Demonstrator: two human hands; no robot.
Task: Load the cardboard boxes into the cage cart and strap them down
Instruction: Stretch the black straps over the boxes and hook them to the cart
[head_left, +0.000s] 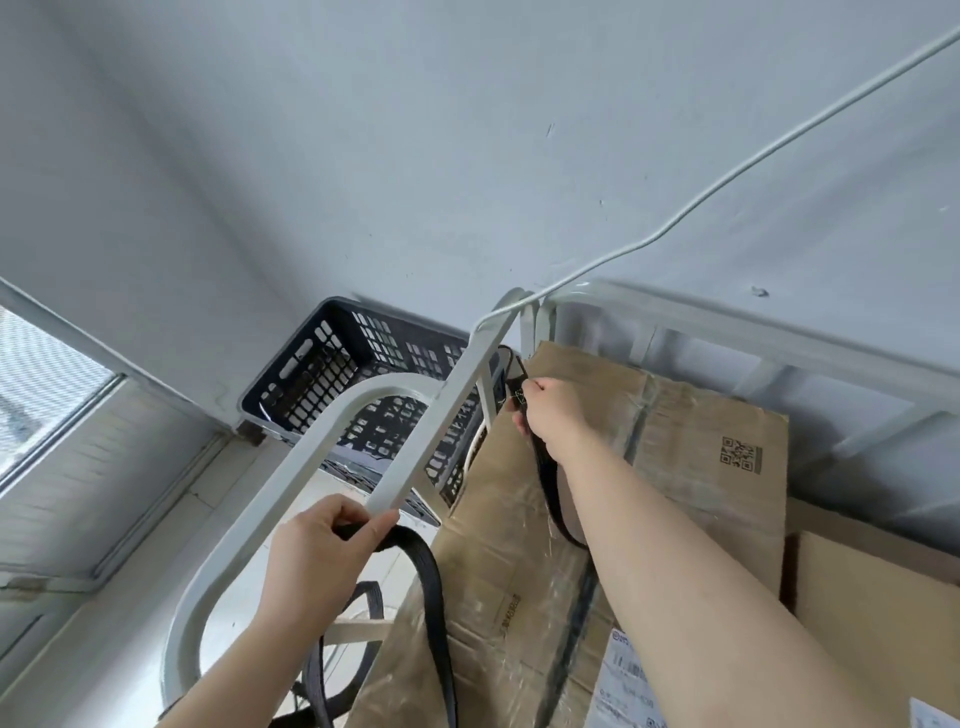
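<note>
Your left hand (322, 551) grips the black strap (435, 590); your right hand (548, 410), two o'clock from it, pinches it too.

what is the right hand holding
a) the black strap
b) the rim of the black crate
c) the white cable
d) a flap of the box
a: the right hand pinches the black strap over the cardboard box, while the left hand grips another stretch of it.
</note>
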